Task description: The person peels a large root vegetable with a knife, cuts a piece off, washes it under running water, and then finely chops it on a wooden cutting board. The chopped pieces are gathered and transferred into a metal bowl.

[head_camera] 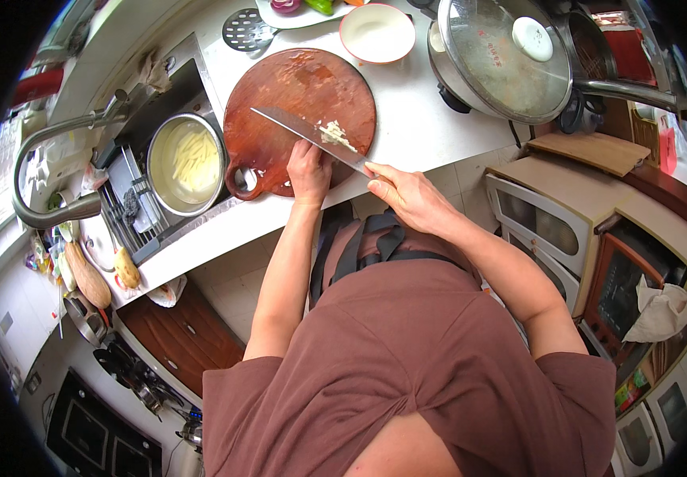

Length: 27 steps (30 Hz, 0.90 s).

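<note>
My right hand (412, 197) grips the handle of a kitchen knife with a wide steel blade (303, 128). The blade lies slantwise over a round wooden cutting board (295, 77), its tip towards the upper left. My left hand (309, 173) is on the near part of the board with curled fingers close against the blade; whatever may be under those fingers is hidden. Finely chopped pale pieces, perhaps garlic (335, 132), lie on the board just beyond the blade. A few small white bits are scattered near the board's handle (245, 182).
Left of the board, a metal bowl (161, 197) of pale cut strips in water sits at the sink (200, 71), under a curved faucet (57, 214). Beyond are a slotted turner (245, 30) and a white bowl (377, 36). A glass-lidded electric pan (498, 77) stands right.
</note>
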Available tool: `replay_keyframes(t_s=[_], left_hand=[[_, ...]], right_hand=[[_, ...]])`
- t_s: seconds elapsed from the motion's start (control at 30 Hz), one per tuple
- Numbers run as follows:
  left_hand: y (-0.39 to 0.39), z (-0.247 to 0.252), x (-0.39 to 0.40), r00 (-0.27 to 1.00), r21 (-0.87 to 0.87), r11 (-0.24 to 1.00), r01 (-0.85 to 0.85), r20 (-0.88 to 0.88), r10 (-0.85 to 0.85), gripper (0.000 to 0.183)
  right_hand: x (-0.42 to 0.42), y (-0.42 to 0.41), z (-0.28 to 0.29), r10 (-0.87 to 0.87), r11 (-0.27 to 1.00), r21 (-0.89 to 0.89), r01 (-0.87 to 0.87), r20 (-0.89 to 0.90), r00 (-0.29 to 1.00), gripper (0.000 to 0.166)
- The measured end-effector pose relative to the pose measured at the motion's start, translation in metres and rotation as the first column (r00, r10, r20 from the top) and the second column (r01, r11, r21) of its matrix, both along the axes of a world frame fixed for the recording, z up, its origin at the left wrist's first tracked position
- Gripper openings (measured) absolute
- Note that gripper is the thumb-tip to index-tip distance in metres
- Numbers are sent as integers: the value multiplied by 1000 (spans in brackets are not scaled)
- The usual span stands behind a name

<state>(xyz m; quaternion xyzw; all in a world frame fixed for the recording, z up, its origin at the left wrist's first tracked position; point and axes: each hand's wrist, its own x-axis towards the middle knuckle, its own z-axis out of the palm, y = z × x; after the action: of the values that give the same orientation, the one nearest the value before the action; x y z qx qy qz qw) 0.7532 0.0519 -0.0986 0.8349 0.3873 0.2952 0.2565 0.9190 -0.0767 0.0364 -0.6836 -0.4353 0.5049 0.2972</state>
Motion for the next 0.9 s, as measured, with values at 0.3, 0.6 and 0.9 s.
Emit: replay_keyframes(t_s=[0.3,0.6,0.9], left_hand=[[4,-3,-1,1000,17,1000,10,23,-10,27],[5,-5,-3,1000,-12,1000,15,20,-15,29],[4,-8,-4,999,9,1000,5,47,-6,25]], right_hand=[[-2,23,-9,67,989,-132,-65,10,998,41],[-3,20,-15,37,996,-85,-36,10,999,37],[-6,11,-15,-10,1000,25,9,27,1000,39]])
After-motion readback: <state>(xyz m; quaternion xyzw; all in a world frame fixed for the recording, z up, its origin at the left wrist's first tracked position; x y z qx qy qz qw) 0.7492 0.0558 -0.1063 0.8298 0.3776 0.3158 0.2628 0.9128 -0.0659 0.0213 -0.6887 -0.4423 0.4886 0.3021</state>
